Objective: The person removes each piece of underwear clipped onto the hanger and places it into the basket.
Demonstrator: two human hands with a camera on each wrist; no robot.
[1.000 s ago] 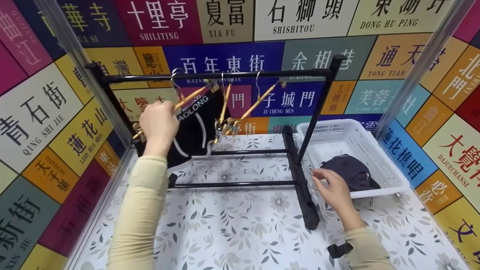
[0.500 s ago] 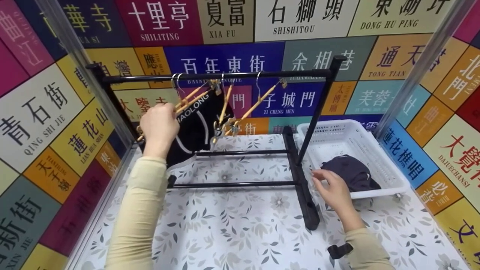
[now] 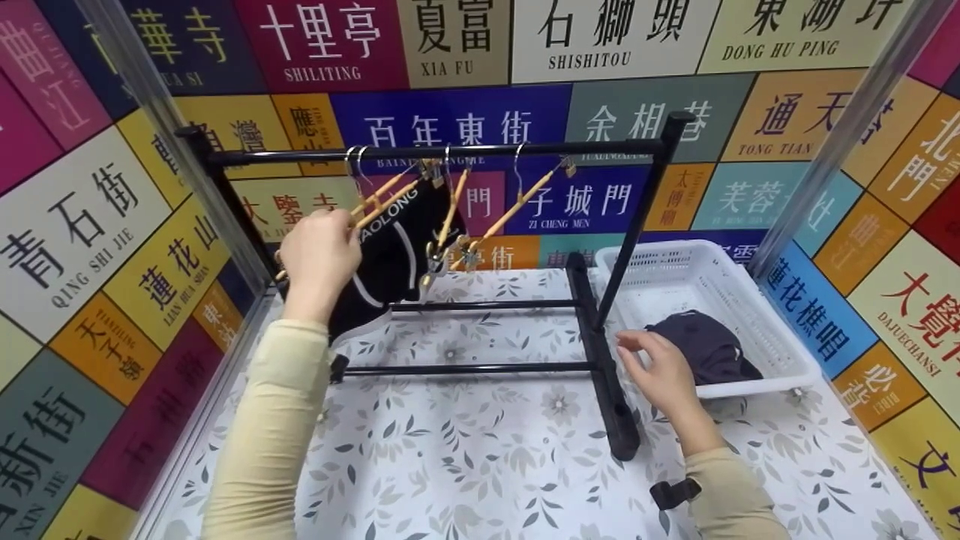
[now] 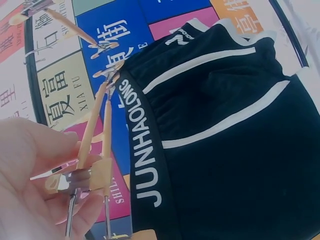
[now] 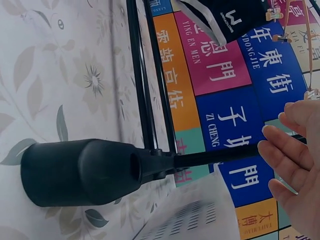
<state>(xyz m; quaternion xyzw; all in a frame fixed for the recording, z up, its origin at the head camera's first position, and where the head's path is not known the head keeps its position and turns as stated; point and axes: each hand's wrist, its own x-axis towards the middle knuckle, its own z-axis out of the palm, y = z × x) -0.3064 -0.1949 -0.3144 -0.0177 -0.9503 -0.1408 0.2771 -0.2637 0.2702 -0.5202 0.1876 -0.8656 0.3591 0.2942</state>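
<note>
My left hand (image 3: 321, 251) grips a wooden clip hanger (image 4: 92, 120) near its end, below the top bar of a black clothes rack (image 3: 495, 151). From hanger clips hang black boxer briefs (image 3: 382, 259) with white piping and a lettered waistband, seen large in the left wrist view. Two hooks sit close together on the bar above this hand. Further right hang two more wooden hangers (image 3: 520, 204). My right hand (image 3: 660, 367) holds nothing; its fingers are loosely bent beside the white basket (image 3: 757, 387). Dark folded cloth (image 3: 697, 345) lies in that basket.
The rack's right foot (image 3: 613, 412) and lower rails (image 3: 480, 368) stand on a leaf-patterned tabletop (image 3: 480, 465). Lettered panels (image 3: 637, 37) wall in the back and sides. A black wrist strap (image 3: 675, 493) is at the right sleeve.
A second hook shows beside the first at the bar's left, and the left hand with its hanger has shifted slightly right and down. The right hand has barely moved.
</note>
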